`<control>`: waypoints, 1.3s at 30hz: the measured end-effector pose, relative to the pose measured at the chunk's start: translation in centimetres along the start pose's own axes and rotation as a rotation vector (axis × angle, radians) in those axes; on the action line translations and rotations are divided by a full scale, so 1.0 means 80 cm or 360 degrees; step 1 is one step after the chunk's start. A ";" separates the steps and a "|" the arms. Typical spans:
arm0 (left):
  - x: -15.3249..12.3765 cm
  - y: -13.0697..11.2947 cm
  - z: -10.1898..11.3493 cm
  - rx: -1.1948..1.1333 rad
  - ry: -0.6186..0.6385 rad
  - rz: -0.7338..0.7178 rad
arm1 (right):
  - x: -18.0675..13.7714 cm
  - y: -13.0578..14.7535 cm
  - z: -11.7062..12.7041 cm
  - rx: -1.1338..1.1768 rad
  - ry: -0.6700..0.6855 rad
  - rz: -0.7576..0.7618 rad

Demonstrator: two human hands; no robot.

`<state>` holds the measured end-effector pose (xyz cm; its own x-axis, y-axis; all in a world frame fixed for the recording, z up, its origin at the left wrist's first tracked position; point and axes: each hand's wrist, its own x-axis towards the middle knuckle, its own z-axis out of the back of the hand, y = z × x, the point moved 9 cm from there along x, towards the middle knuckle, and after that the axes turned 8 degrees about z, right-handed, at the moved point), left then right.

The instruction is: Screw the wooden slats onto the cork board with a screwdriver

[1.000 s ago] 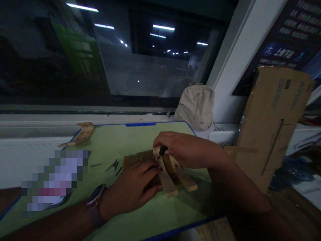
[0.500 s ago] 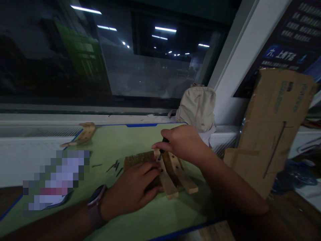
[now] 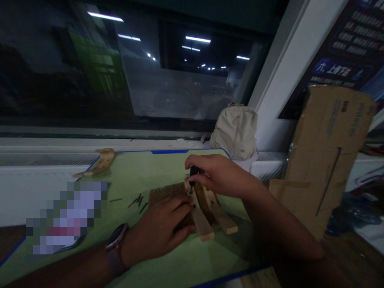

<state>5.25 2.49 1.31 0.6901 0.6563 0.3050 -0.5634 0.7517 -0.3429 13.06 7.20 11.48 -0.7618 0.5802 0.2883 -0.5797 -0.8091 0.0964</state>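
two bars (image 3: 224, 220) are laid on the block (image 3: 162, 193), at the left hand's (image 3: 159, 230) 2 o'clock. the driver (image 3: 194, 175) is gripped in the right hand (image 3: 218, 176), its tip set near the left bar's (image 3: 203, 224) 11 o'clock end. the left hand is rested over the block; whether anything is pinched there cannot be told. the driver is best held upright and pressed straight down, with nearby fingertips drawn clear of a slip. dark screws (image 3: 139, 199) are scattered at the left hand's 11 o'clock.
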 end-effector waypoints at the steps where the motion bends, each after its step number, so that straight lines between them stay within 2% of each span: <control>1: 0.000 0.000 0.000 -0.0001 0.0009 0.0004 | 0.002 -0.003 0.000 -0.0080 -0.0020 -0.0031; 7: 0.002 0.001 -0.003 -0.0033 0.0058 0.0019 | 0.010 -0.009 -0.006 -0.0592 0.0023 -0.0245; 10: 0.004 0.002 -0.003 -0.0046 0.0055 0.0025 | 0.009 -0.008 -0.007 -0.0662 0.0076 -0.0352; 13: 0.005 0.002 -0.002 -0.0054 0.0051 0.0030 | 0.003 -0.009 -0.009 -0.0552 0.0107 -0.0378; 20: 0.002 -0.002 0.003 -0.0018 -0.0005 -0.0005 | -0.001 0.012 -0.013 0.0191 0.0116 0.0083; 22: 0.002 -0.002 0.002 -0.0014 -0.0011 -0.0002 | 0.002 0.014 -0.011 0.0254 0.0087 0.0121; 24: 0.002 -0.001 0.001 -0.0020 -0.0003 0.0002 | 0.005 0.013 -0.008 0.0166 0.0032 0.0130; 27: 0.002 0.000 0.000 -0.0036 0.0015 0.0008 | 0.008 0.004 -0.006 -0.0135 -0.0019 0.0016; 33: 0.004 0.001 -0.001 -0.0097 0.0075 0.0043 | 0.007 -0.018 -0.006 -0.0658 0.0090 -0.0330; 36: 0.005 0.000 0.000 -0.0099 0.0069 0.0043 | 0.003 -0.021 -0.006 -0.0649 0.0127 -0.0423; 39: 0.004 -0.001 0.000 -0.0071 0.0059 0.0032 | -0.002 -0.012 -0.008 -0.0414 0.0130 -0.0331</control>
<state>5.52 2.63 1.47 0.6958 0.6676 0.2648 -0.5569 0.7343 -0.3882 13.56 7.97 10.69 -0.6342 0.7442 0.2098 -0.7713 -0.6279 -0.1044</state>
